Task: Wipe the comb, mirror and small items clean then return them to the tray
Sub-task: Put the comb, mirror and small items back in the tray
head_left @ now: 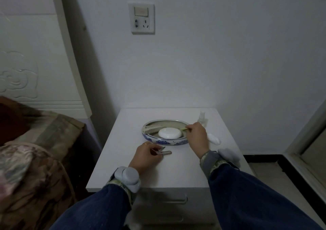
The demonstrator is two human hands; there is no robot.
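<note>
White worktop (176, 169) of a bedside cabinet is carrying the whole set, standing against a pale wall beside a bed (35, 159).

Tray (165, 142): a round dish with a blue-and-white patterned wall and a metal-coloured rim, sitting toward the back of the worktop.

Comb (153, 129): pale, lying inside the tray along its far left side, teeth facing the middle.

Mirror (169, 133): a white round compact, lying closed in the middle of the tray, just beside the comb.

Right hand (197, 138): reaching over the right rim of the tray, fingers curled and pinching a small greenish item (184, 129) whose tip is showing above the rim; what the item is cannot be told.

Left hand (145, 156): resting on the worktop just in front of the tray, fingers curled around a small pale clip (165, 152) that is lying flat and sticking out to the right.

Cloth (214, 139): a crumpled white wad lying on the worktop to the right of the tray, partly hidden behind the right hand.

Spray bottle (202, 117): small and clear, standing upright behind the right hand, near the tray's far right rim.

Both wrists are wearing grey bands (127, 175) over dark blue sleeves (247, 194).

Wall plate (142, 19) with a switch and sockets is hanging above the cabinet.
</note>
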